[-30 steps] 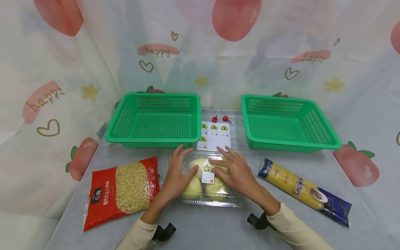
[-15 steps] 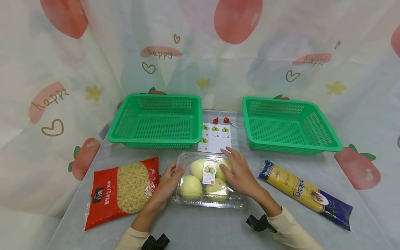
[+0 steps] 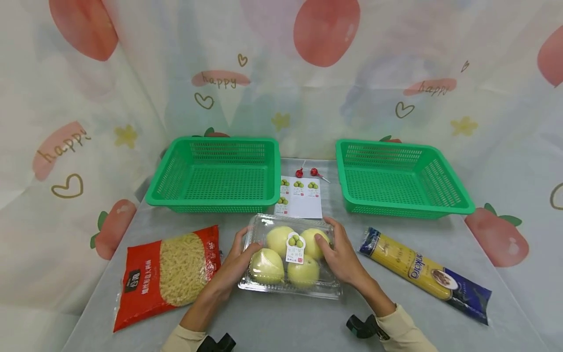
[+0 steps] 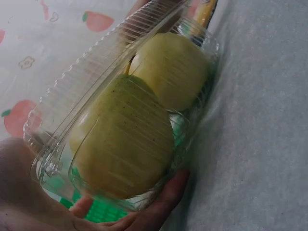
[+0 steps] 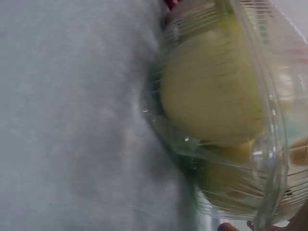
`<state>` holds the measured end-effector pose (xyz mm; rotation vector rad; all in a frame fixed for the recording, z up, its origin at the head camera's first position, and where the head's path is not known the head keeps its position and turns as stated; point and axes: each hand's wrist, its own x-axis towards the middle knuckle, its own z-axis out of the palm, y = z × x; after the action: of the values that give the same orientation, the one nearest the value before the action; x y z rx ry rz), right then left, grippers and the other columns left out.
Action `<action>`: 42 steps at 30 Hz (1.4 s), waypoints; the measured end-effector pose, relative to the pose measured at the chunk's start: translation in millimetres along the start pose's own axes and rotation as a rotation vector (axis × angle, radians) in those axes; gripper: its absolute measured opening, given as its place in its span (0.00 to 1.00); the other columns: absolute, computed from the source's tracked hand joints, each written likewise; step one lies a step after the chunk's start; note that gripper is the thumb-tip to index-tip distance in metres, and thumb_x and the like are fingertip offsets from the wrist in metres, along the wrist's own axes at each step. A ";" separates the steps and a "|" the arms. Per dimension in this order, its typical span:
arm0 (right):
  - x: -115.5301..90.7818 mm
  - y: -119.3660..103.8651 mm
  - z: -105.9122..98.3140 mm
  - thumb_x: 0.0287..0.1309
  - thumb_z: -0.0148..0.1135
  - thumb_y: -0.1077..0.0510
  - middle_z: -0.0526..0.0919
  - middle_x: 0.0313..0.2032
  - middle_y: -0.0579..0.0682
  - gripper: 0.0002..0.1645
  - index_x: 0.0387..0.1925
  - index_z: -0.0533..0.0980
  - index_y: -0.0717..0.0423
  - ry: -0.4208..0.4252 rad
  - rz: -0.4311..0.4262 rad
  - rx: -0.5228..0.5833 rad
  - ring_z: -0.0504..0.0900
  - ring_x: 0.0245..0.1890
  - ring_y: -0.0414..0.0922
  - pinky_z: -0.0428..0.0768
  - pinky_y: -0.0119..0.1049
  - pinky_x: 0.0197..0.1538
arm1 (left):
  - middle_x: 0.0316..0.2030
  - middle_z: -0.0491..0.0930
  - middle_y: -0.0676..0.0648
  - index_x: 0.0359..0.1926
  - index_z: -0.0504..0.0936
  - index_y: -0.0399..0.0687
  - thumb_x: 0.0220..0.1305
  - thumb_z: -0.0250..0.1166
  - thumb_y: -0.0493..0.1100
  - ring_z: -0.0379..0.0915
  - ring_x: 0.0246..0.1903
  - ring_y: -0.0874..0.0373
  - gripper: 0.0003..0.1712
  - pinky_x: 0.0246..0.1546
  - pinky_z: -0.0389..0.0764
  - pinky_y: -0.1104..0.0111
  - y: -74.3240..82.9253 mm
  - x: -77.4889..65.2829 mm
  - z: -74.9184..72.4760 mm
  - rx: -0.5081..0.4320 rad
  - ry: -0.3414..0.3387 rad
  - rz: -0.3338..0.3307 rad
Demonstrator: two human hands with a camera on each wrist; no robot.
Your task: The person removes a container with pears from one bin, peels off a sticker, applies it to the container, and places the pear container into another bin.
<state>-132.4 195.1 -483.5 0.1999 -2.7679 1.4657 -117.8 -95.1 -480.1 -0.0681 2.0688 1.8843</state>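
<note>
A clear plastic clamshell box (image 3: 323, 289) holds several pale yellow-green pears (image 3: 266, 266). On its lid sits a white label (image 3: 295, 248) with a green fruit picture. My left hand (image 3: 235, 264) grips the box's left side, thumb on the lid edge. The left wrist view shows those fingers (image 4: 168, 192) reaching round the box's lower edge. At the right side my right hand (image 3: 343, 254) holds the box, its thumb over the lid near the label. Its other fingers are mostly hidden. Whether the box's base is fully off the table I cannot tell.
Two green baskets (image 3: 213, 202) (image 3: 409, 208) stand at the back. Between them lie a label sheet (image 3: 305, 205) and two red lollipops (image 3: 314, 172). A red pasta bag (image 3: 147, 288) lies left, a spaghetti pack (image 3: 426, 274) right.
My hands have moved from above the lid to the box's two sides, the left first, then the right. The box has shifted slightly left and its near side looks raised or tilted.
</note>
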 end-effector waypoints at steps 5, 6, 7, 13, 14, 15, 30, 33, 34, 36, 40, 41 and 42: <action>5.4 0.0 -18.8 0.80 0.57 0.48 0.68 0.75 0.64 0.34 0.77 0.63 0.60 0.036 0.005 0.027 0.70 0.73 0.65 0.72 0.65 0.71 | 0.81 0.51 0.37 0.82 0.51 0.69 0.75 0.60 0.64 0.47 0.79 0.33 0.44 0.72 0.55 0.31 -4.4 -1.6 -4.5 0.014 -0.019 -0.004; 6.5 1.2 -25.5 0.80 0.57 0.49 0.71 0.73 0.64 0.32 0.75 0.65 0.60 0.058 0.015 0.050 0.74 0.71 0.63 0.76 0.61 0.69 | 0.81 0.51 0.37 0.83 0.50 0.69 0.75 0.60 0.64 0.47 0.79 0.32 0.44 0.72 0.54 0.30 -5.4 -1.6 -5.0 0.018 -0.018 -0.005; 7.6 3.3 -33.0 0.80 0.57 0.50 0.73 0.71 0.64 0.31 0.74 0.66 0.61 0.078 0.031 0.087 0.77 0.68 0.61 0.79 0.57 0.66 | 0.81 0.51 0.37 0.83 0.50 0.69 0.75 0.60 0.64 0.47 0.79 0.32 0.44 0.72 0.53 0.29 -5.9 -1.8 -5.5 0.019 -0.014 -0.006; 9.9 23.0 -89.1 0.83 0.49 0.40 0.77 0.68 0.66 0.38 0.75 0.61 0.66 0.155 0.218 0.292 0.87 0.53 0.40 0.86 0.37 0.56 | 0.81 0.51 0.37 0.83 0.50 0.65 0.76 0.60 0.62 0.45 0.80 0.31 0.44 0.72 0.52 0.28 -8.0 -0.3 -7.0 0.028 -0.008 0.026; 9.7 27.3 -97.6 0.82 0.48 0.38 0.77 0.69 0.64 0.41 0.77 0.59 0.65 0.152 0.252 0.319 0.87 0.52 0.37 0.86 0.36 0.55 | 0.81 0.51 0.36 0.83 0.50 0.63 0.76 0.59 0.62 0.46 0.79 0.31 0.44 0.71 0.53 0.28 -8.5 0.0 -7.4 0.034 -0.008 0.034; 9.7 31.3 -105.3 0.82 0.47 0.36 0.78 0.68 0.62 0.43 0.78 0.57 0.65 0.149 0.283 0.347 0.88 0.51 0.35 0.86 0.36 0.55 | 0.81 0.51 0.35 0.84 0.50 0.63 0.76 0.59 0.62 0.46 0.79 0.30 0.44 0.71 0.54 0.27 -9.1 0.1 -7.9 0.044 -0.007 0.040; 16.6 57.7 -150.8 0.81 0.52 0.41 0.72 0.64 0.51 0.48 0.85 0.44 0.59 0.389 0.412 0.751 0.89 0.47 0.35 0.87 0.33 0.52 | 0.79 0.55 0.35 0.83 0.52 0.65 0.76 0.60 0.63 0.56 0.76 0.30 0.43 0.69 0.60 0.29 -8.9 1.1 -10.1 0.056 0.007 0.034; 18.0 59.3 -156.6 0.80 0.56 0.45 0.76 0.59 0.49 0.44 0.84 0.50 0.56 0.406 0.430 0.884 0.90 0.47 0.38 0.87 0.35 0.54 | 0.75 0.61 0.34 0.83 0.52 0.65 0.75 0.62 0.61 0.63 0.72 0.33 0.44 0.66 0.65 0.35 -9.0 0.8 -9.5 0.030 0.004 0.024; 18.1 60.1 -158.8 0.79 0.57 0.46 0.77 0.56 0.48 0.42 0.82 0.52 0.55 0.409 0.426 0.937 0.90 0.47 0.39 0.87 0.36 0.54 | 0.74 0.64 0.34 0.83 0.52 0.65 0.74 0.63 0.61 0.66 0.70 0.35 0.44 0.65 0.68 0.37 -9.1 0.7 -9.4 0.022 0.004 0.018; 17.9 61.4 -163.1 0.78 0.59 0.51 0.80 0.51 0.47 0.34 0.76 0.59 0.55 0.418 0.408 1.037 0.91 0.46 0.42 0.87 0.37 0.55 | 0.69 0.70 0.33 0.83 0.52 0.65 0.73 0.64 0.60 0.72 0.64 0.38 0.45 0.60 0.73 0.43 -8.7 -0.3 -9.6 0.006 -0.004 0.009; 17.9 62.6 -167.9 0.78 0.60 0.57 0.80 0.49 0.50 0.24 0.66 0.62 0.55 0.429 0.372 1.126 0.92 0.45 0.45 0.86 0.39 0.57 | 0.63 0.76 0.32 0.84 0.50 0.62 0.74 0.63 0.58 0.74 0.59 0.41 0.46 0.56 0.74 0.49 -8.8 -1.4 -10.8 -0.011 -0.029 0.023; 18.5 62.4 -168.2 0.78 0.60 0.58 0.78 0.51 0.51 0.23 0.65 0.61 0.54 0.432 0.371 1.131 0.92 0.45 0.45 0.86 0.39 0.57 | 0.62 0.77 0.33 0.84 0.50 0.62 0.74 0.63 0.57 0.74 0.60 0.41 0.46 0.58 0.73 0.48 -8.7 -1.8 -11.1 -0.017 -0.032 0.026; 19.3 62.4 -168.3 0.77 0.60 0.58 0.76 0.53 0.51 0.24 0.66 0.61 0.53 0.436 0.374 1.131 0.92 0.45 0.45 0.85 0.39 0.58 | 0.61 0.78 0.33 0.84 0.51 0.61 0.74 0.63 0.56 0.73 0.61 0.41 0.45 0.59 0.72 0.48 -8.4 -2.0 -11.6 -0.020 -0.034 0.031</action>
<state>-168.2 366.3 -438.7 -0.5947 -1.4309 2.5809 -116.2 -107.7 -486.9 -0.0093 2.0395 1.9114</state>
